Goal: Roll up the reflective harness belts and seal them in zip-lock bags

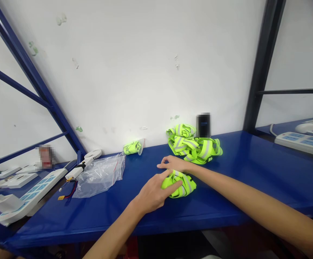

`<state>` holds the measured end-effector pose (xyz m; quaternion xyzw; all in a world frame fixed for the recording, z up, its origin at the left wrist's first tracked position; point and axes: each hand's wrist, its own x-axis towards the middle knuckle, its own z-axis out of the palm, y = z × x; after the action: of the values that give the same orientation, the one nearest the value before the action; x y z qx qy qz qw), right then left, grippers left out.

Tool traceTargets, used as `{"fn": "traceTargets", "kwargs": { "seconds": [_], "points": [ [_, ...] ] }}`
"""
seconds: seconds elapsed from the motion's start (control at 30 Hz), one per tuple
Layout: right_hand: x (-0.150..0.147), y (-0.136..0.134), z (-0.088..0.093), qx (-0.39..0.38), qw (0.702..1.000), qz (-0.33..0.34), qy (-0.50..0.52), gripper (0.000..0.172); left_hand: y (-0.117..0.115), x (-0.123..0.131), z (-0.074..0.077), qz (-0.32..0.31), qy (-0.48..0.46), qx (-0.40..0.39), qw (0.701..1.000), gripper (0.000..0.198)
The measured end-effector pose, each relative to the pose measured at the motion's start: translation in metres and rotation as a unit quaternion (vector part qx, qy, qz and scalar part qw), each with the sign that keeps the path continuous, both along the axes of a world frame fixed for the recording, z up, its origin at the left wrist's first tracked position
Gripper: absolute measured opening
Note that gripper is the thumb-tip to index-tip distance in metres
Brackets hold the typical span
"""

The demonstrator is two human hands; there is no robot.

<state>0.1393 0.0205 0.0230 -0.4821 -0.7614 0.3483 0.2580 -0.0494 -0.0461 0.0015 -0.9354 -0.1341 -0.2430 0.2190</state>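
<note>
A clear bag (143, 145) by the wall holds a rolled neon strap (132, 148). On the blue table (138, 171), the left hand (153, 192) clasps a neon bundle (184, 186); the right hand (174, 163) curves just behind, its grip unclear.

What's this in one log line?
left hand: holding strap bundle; right hand: at bundle's far side; strap pile: near wall; plastic bags: on table

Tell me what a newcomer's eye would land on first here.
Probably the neon yellow-green bundle on the blue table, with the left hand on it and the right hand at its far side. Next, the looser pile of silver-striped straps behind, toward the wall. Then the shiny clear plastic, lying on the table's left part.
</note>
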Motion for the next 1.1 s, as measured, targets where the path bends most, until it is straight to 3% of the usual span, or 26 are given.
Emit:
{"fn": "traceTargets", "kwargs": {
  "seconds": [0.17, 0.33, 0.47, 0.53, 0.57, 0.63, 0.73, 0.8, 0.87, 0.93, 1.1],
  "points": [
    [-0.008, -0.003, 0.007, -0.01, 0.994, 0.036, -0.099, 0.051, -0.002, 0.004, 0.004, -0.019, 0.036, 0.073, 0.996, 0.05],
    [-0.014, -0.008, 0.0, 0.052, 0.986, -0.131, -0.084, 0.041, -0.001, 0.006, 0.01, -0.013, 0.071, 0.02, 0.997, 0.05],
    [-0.007, -0.023, 0.009, 0.214, 0.952, -0.208, 0.066, 0.038, 0.002, 0.005, 0.011, -0.017, 0.082, -0.006, 0.996, 0.046],
    [0.001, -0.034, 0.021, 0.269, 0.937, -0.165, 0.153, 0.039, 0.004, 0.002, 0.012, 0.005, 0.069, -0.04, 0.997, 0.045],
    [0.006, -0.04, 0.027, 0.266, 0.942, -0.115, 0.168, 0.041, 0.005, 0.001, 0.012, 0.019, 0.055, -0.061, 0.996, 0.046],
    [0.016, -0.05, 0.036, 0.233, 0.965, 0.03, 0.112, 0.043, 0.009, -0.002, 0.013, 0.036, 0.029, -0.09, 0.995, 0.047],
    [0.026, -0.055, 0.035, 0.16, 0.976, 0.148, -0.025, 0.081, 0.016, -0.006, 0.012, 0.024, 0.014, -0.073, 0.997, 0.042],
    [0.027, -0.051, 0.028, 0.111, 0.975, 0.182, -0.056, 0.101, 0.021, -0.009, 0.009, 0.01, 0.018, -0.036, 0.999, 0.038],
    [0.026, -0.044, 0.022, 0.08, 0.971, 0.218, -0.053, 0.108, 0.024, -0.012, 0.005, 0.01, 0.02, 0.004, 1.0, 0.036],
    [0.024, -0.039, 0.016, 0.074, 0.966, 0.241, -0.051, 0.109, 0.025, -0.015, 0.002, 0.019, 0.021, 0.039, 0.999, 0.035],
    [0.021, -0.042, 0.007, 0.135, 0.973, 0.186, -0.014, 0.102, 0.022, -0.019, 0.0, -0.01, -0.02, 0.085, 0.996, 0.03]
  ]
}}
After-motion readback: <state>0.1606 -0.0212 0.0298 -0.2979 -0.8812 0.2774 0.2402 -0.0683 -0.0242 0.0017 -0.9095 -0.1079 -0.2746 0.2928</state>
